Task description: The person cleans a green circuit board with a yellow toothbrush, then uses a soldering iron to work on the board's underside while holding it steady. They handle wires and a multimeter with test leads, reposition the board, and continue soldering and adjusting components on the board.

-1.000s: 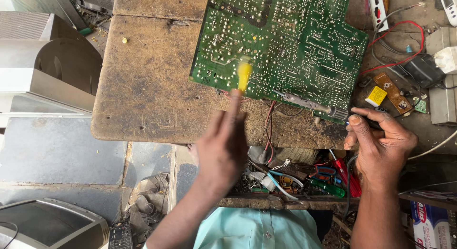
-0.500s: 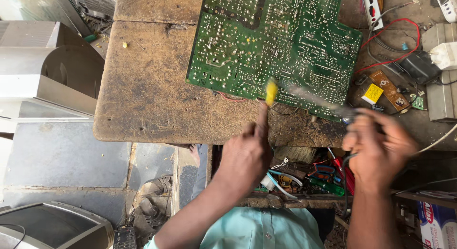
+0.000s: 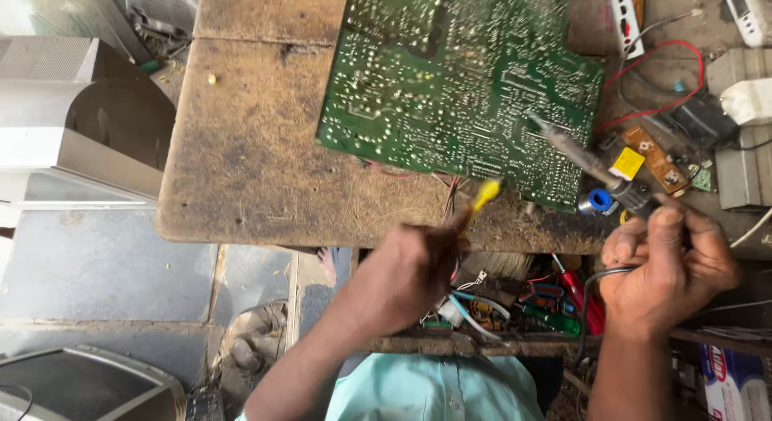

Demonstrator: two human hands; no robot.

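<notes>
A large green circuit board [image 3: 462, 91] is lying solder-side up toward the far right part of the bench [image 3: 249, 164], its near edge sitting close to the bench's near edge and its right corner reaching toward a clutter of parts. It is looking like a stiff, light, flat thing, yet a fragile one: the face is bristling with small solder points, so it would probably be best taken by its bare edges or corners rather than pressed on the face. The right hand [image 3: 667, 268] is clamping its fingers around the handle of a soldering iron [image 3: 583, 160], whose metal tip is resting on or just over the board's right portion; which of the two cannot be told. The left hand [image 3: 406, 276] is closing its fingers on a slim tool with a yellow tip [image 3: 485, 194], the tip hovering just at the board's near edge. Red wires [image 3: 659, 75], a small brown board with a yellow part [image 3: 643, 160] and a blue ring [image 3: 597, 201] are lying at the bench's right side. Below the near edge, a tray of loose tools [image 3: 523, 304] is sitting, and grey metal casings [image 3: 72, 123] are standing off the left edge.
</notes>
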